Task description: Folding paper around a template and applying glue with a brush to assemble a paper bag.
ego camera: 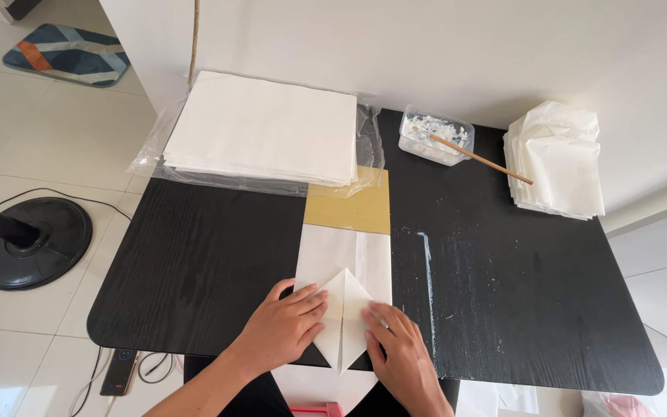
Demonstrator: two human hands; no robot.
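Note:
A white paper sheet (347, 255) lies on the black table (503, 286) near its front edge, over a tan cardboard strip (349, 207). Its near end is folded into two triangular flaps that meet in a point. My left hand (283, 324) lies flat on the left flap, fingers spread and pressing the paper down. My right hand (399, 347) presses the right flap the same way. Neither hand grips anything.
A thick stack of white sheets (264, 127) on clear plastic sits at the back left. A clear tub of white paste (435, 139) with a wooden stick (476, 157) stands behind. Folded white papers (557, 162) pile at the back right. Paste smears (426, 262) streak the table. A fan base (28, 243) stands on the floor.

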